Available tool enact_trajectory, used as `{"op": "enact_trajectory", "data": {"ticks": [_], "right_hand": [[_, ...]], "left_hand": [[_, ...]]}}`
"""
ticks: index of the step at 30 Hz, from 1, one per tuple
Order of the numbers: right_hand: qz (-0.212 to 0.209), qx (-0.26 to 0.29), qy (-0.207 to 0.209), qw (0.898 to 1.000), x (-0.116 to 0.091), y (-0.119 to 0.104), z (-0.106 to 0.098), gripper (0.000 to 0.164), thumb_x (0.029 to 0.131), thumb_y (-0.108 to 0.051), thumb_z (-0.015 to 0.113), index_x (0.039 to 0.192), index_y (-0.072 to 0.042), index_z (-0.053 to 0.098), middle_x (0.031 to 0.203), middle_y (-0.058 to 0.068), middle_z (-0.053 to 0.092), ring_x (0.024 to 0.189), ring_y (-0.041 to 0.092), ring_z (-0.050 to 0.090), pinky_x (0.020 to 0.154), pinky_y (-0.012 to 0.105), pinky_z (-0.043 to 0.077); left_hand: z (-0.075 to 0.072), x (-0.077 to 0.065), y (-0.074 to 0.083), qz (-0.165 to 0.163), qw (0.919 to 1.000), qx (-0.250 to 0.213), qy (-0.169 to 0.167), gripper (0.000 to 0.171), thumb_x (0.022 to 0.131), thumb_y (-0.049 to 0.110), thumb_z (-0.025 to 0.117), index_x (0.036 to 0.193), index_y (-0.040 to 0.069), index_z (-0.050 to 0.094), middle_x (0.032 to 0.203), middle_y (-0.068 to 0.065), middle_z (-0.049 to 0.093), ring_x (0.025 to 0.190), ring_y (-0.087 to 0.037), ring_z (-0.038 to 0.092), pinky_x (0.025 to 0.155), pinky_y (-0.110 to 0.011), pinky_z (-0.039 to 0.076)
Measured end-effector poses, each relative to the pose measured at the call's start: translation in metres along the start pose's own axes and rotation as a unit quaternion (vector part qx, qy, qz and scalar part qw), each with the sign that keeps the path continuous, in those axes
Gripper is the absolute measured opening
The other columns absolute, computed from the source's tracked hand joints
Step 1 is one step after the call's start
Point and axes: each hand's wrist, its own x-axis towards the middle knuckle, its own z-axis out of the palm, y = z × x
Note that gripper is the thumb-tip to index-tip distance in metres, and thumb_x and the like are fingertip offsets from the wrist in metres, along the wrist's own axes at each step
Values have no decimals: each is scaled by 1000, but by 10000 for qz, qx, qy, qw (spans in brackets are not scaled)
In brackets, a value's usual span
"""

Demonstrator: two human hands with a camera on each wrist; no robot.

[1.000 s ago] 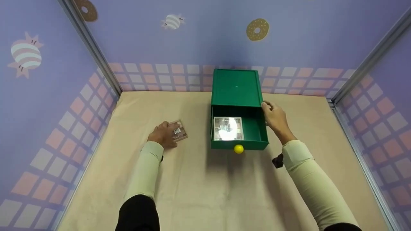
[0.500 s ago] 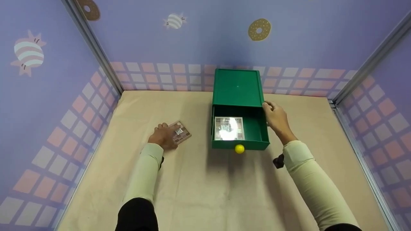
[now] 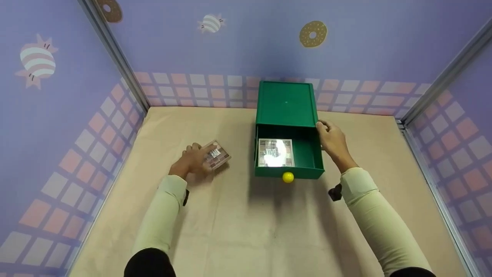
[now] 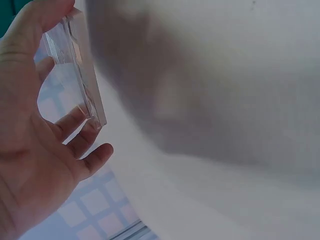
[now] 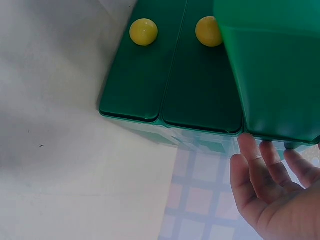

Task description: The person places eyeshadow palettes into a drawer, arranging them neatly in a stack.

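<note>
In the head view my left hand (image 3: 193, 157) grips a square eyeshadow palette (image 3: 217, 154) by its left side. The left wrist view has that palette (image 4: 82, 62) edge-on, thumb at one end and fingertips at the other, tilted off the cloth. To its right stands a green drawer cabinet (image 3: 286, 103). Its top drawer (image 3: 309, 174) is pulled out, and a second palette (image 3: 273, 154), glaring with light, lies flat in the left part. My right hand (image 3: 333, 142) rests against the cabinet's right side, its fingertips touching the edge in the right wrist view.
A yellow knob (image 3: 288, 177) sticks out from the drawer front. Lower closed drawers (image 5: 132, 80) with yellow knobs show in the right wrist view. Beige cloth (image 3: 246, 231) covers the table; patterned wall panels (image 3: 215, 54) enclose it at the back and both sides.
The left hand has shifted the palette slightly to the right and raised it off the cloth, with a shadow now beneath. My right hand and the drawer stay put; the head view has shifted slightly.
</note>
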Motion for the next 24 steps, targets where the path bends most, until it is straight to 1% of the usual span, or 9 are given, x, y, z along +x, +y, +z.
{"op": "enact_trajectory", "data": {"ticks": [3, 5, 7, 11, 15, 18, 21, 24], "right_hand": [[15, 18, 6, 10000, 0, 0, -1, 60, 107, -51, 37, 151, -13, 48, 144, 21, 57, 121, 37, 63, 90, 52, 59], [17, 28, -1, 10000, -1, 0, 0, 60, 107, -51, 36, 151, -13, 48, 144, 21, 57, 121, 37, 63, 91, 51, 59], [22, 39, -11, 10000, -1, -1, -1, 60, 107, -52, 37, 151, -13, 48, 144, 21, 58, 121, 37, 63, 91, 51, 59], [8, 4, -12, 10000, 0, -2, -2, 60, 107, -52, 36, 151, -13, 48, 144, 21, 57, 120, 36, 63, 91, 50, 59], [-22, -50, 18, 10000, 0, -3, -3, 60, 107, -51, 36, 151, -12, 48, 144, 21, 58, 119, 36, 64, 90, 51, 59], [-44, -48, 20, 10000, 0, -4, -3, 60, 107, -50, 36, 151, -11, 48, 143, 22, 59, 119, 37, 64, 90, 50, 60], [-45, -47, 0, 10000, 0, -3, -2, 61, 107, -50, 36, 151, -11, 48, 143, 22, 58, 120, 37, 64, 89, 50, 60], [-35, -23, -23, 10000, 0, -2, -1, 61, 107, -51, 36, 151, -11, 48, 143, 21, 58, 120, 37, 65, 88, 49, 61]], "left_hand": [[-14, -6, 6, 403, 9988, -35, 281, 92, 79, 29, 80, 160, 30, 36, 143, -32, 41, 122, -47, 41, 98, -62, 42], [-23, -12, 9, 593, 9973, -89, 429, 95, 76, 32, 82, 159, 29, 37, 142, -33, 42, 122, -47, 43, 98, -64, 42], [-32, -17, 14, 716, 9960, -121, 521, 98, 74, 34, 84, 159, 30, 36, 143, -33, 41, 124, -48, 42, 99, -66, 41], [-51, -27, 26, 860, 9941, -167, 632, 102, 71, 37, 86, 159, 34, 35, 146, -30, 40, 125, -46, 41, 100, -65, 41], [-68, -35, 44, 1040, 9916, -183, 742, 103, 70, 36, 87, 158, 38, 35, 147, -27, 40, 126, -45, 41, 102, -65, 40], [-77, -40, 61, 1205, 9897, -163, 749, 101, 70, 37, 87, 157, 41, 36, 149, -24, 41, 128, -44, 41, 104, -64, 39], [-85, -43, 79, 1377, 9881, -29, 679, 98, 72, 41, 86, 156, 44, 36, 150, -20, 41, 131, -41, 41, 107, -62, 37], [-91, -45, 97, 1575, 9856, 167, 588, 97, 73, 44, 86, 156, 44, 36, 149, -18, 42, 133, -38, 40, 110, -61, 34]]}}
